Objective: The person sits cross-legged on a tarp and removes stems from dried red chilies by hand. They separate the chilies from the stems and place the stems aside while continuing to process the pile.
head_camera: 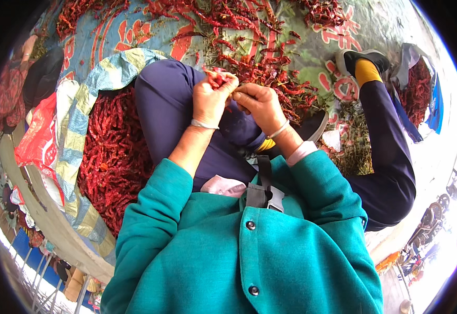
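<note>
My left hand [212,96] is closed around a few dried red chili peppers [217,77], whose ends stick out above the thumb. Close beside it, my right hand [258,103] has its thumb and forefinger pinched together near the peppers' lower ends. Whether a stem or a pepper is between those fingertips is too small to tell. Both hands are above my bent knee. Just beyond them, loose dried chili peppers [275,76] lie in a heap on a printed tarp [162,43]. A woven plastic sack [77,121] full of dried chili peppers [111,157] is at my left.
More chilies [228,13] are strewn across the tarp's far side. Plucked stems [354,151] lie between my legs. A red plastic bag [40,137] rests beside the sack. Another person's sleeve [7,94] shows at far left, and another chili-filled bag [416,92] stands at right.
</note>
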`<state>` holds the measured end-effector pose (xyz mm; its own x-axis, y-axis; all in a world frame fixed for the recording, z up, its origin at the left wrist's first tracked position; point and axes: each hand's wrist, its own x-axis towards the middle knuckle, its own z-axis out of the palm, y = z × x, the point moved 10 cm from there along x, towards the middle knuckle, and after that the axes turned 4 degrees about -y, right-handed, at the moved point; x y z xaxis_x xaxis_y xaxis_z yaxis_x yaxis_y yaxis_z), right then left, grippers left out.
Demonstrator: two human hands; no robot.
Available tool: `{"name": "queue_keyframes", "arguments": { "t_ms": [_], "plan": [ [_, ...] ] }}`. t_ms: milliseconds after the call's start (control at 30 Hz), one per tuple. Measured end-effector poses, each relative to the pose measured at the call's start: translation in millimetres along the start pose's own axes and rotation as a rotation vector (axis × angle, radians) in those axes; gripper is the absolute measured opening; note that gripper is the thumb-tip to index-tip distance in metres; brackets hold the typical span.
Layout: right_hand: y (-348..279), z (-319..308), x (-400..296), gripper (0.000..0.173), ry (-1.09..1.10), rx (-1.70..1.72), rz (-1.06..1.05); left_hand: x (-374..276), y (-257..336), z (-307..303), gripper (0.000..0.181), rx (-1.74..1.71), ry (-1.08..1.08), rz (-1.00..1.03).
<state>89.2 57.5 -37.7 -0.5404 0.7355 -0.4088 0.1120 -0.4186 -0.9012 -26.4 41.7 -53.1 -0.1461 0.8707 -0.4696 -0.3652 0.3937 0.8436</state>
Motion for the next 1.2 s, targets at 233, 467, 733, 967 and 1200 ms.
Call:
{"name": "queue_keyframes", "arguments": {
  "t_ms": [233, 467, 733, 967, 1200],
  "plan": [
    [-37, -4, 8, 0.019, -0.246, -0.128, -0.038, 4, 2, -13, 0.006, -0.423, 0.117, -0.047],
    [-59, -32, 95, 0.018, 0.171, -1.194, -0.26, 9, 8, -8, 0.009, -0.452, 0.025, -0.012],
    [-17, -46, 115, 0.02, 0.268, -1.203, -0.044, 14, -1, -15, 0.016, -0.395, 0.095, -0.043],
    [-13, -32, 47, 0.018, 0.072, -0.067, -0.089, 14, -1, -7, 0.027, -0.339, 0.089, -0.098],
    [-4, -11, 25, 0.018, -0.189, 0.161, 0.17, 12, 4, -9, 0.012, -0.317, 0.1, -0.087]
  ]
}}
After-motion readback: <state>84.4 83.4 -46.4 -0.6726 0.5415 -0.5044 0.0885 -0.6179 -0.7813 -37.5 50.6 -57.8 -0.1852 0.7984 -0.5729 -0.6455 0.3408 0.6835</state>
